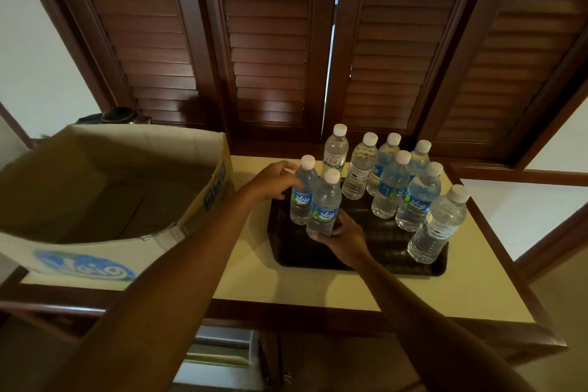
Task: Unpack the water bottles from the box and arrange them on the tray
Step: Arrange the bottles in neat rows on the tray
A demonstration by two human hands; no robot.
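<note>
A dark tray point(366, 259) lies on the cream table top. Several clear water bottles with white caps stand along its back and right side, among them a green-labelled one point(334, 149) at the back and a ribbed one point(437, 227) at the front right. My left hand point(275, 181) grips a blue-labelled bottle point(302, 192) at the tray's left end. My right hand point(342, 234) holds a second blue-labelled bottle point(324, 207) by its base, just in front of the first. The open cardboard box point(105, 188) on the left looks empty.
Dark wooden louvred shutters point(270, 41) rise right behind the table. The box takes up the table's left half and overhangs its front edge. A dark object point(117, 114) sits behind the box. A pale appliance point(222, 356) shows under the table.
</note>
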